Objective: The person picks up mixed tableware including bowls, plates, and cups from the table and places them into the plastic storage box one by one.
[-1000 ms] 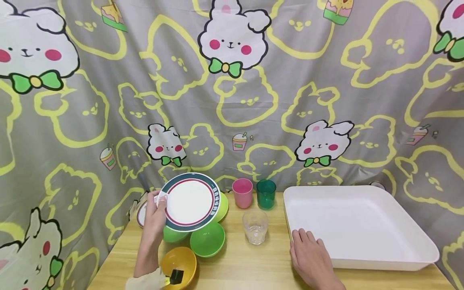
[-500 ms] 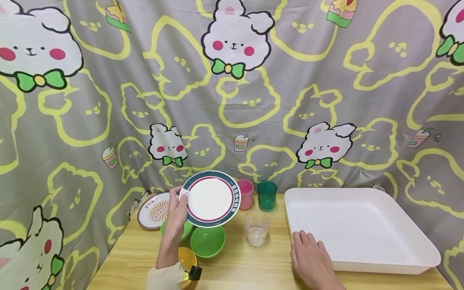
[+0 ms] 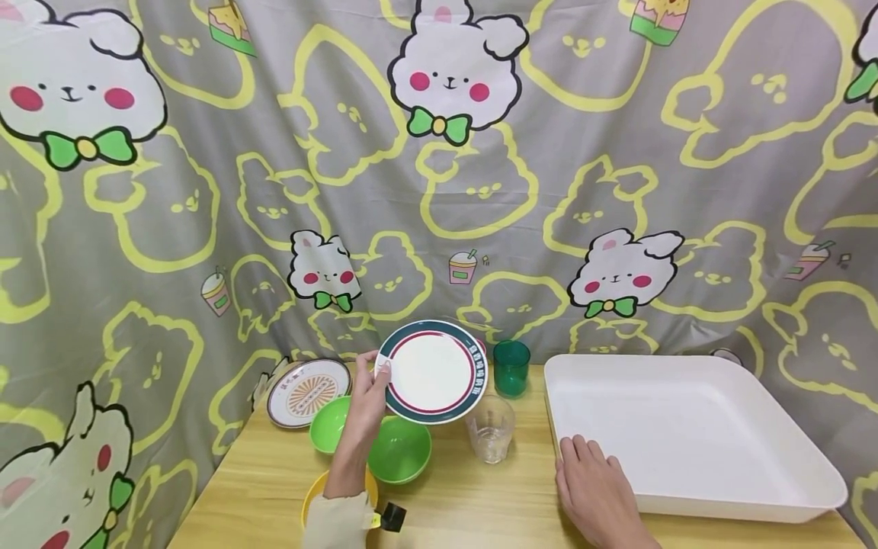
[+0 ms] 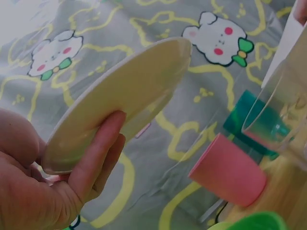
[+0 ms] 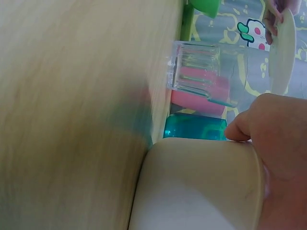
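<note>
My left hand (image 3: 370, 393) holds a white plate (image 3: 428, 371) with a dark teal border and red ring by its left edge. Its thumb lies on the face; in the left wrist view the fingers (image 4: 100, 148) spread along the underside. The plate is raised and tilted above the table, partly covering a pink cup (image 4: 230, 170) and the top of a clear glass (image 3: 491, 436). My right hand (image 3: 598, 488) grips the rim of a large white tray (image 3: 693, 427) at its near left corner. In the right wrist view its thumb (image 5: 240, 127) bends over the rim.
Two green bowls (image 3: 400, 451) and an orange bowl (image 3: 317, 492) stand at the left, the orange one partly behind my sleeve. A patterned oval plate (image 3: 309, 393) lies farther back. A teal cup (image 3: 511, 370) stands near the patterned curtain (image 3: 411, 191) behind the wooden table (image 3: 240, 488).
My left hand has carried the plate rightward, away from the patterned oval plate and the bowls and across the pink cup. The right hand stays on the tray's rim.
</note>
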Demonstrator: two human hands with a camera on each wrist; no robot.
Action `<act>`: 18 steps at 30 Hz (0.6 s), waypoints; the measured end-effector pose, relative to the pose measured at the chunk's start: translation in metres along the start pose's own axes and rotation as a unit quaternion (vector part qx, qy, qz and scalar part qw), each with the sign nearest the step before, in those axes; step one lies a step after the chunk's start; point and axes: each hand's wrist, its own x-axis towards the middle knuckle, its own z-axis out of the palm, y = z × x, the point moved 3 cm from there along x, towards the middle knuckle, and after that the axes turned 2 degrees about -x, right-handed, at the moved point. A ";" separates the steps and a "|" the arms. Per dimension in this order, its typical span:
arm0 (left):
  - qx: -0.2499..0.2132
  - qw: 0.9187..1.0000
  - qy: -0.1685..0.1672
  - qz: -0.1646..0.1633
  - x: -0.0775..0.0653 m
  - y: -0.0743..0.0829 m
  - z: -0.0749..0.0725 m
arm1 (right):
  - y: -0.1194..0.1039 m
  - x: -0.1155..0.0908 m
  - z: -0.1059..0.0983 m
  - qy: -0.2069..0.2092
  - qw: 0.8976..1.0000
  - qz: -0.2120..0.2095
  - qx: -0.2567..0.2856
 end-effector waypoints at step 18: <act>-0.069 0.995 -0.055 -0.046 -0.002 -0.009 0.021 | 0.001 0.008 -0.007 -0.058 0.996 0.042 0.058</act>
